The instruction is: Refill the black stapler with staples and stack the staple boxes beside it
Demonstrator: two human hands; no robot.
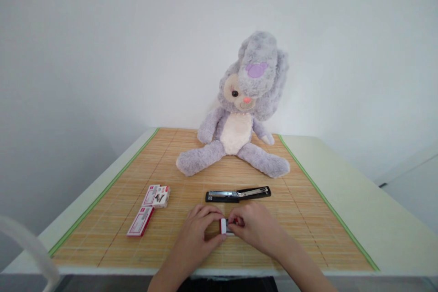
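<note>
A small red-and-white staple box (223, 226) lies on the mat, with grey metal showing inside it. My left hand (197, 229) grips its left end between thumb and fingers. Over the right part of the box, my right hand (251, 224) is closed in a pinch at the grey contents; what the fingertips hold is hidden. Just beyond both hands lies a black stapler (222, 196), opened out flat with its metal channel exposed.
Red-and-white boxes (141, 221) and a small white box with a stapler picture (161, 197) sit to the left. A grey plush rabbit (236, 132) sits at the back against the wall. A bamboo mat (294, 237) with green edges covers much of the white table (386, 237).
</note>
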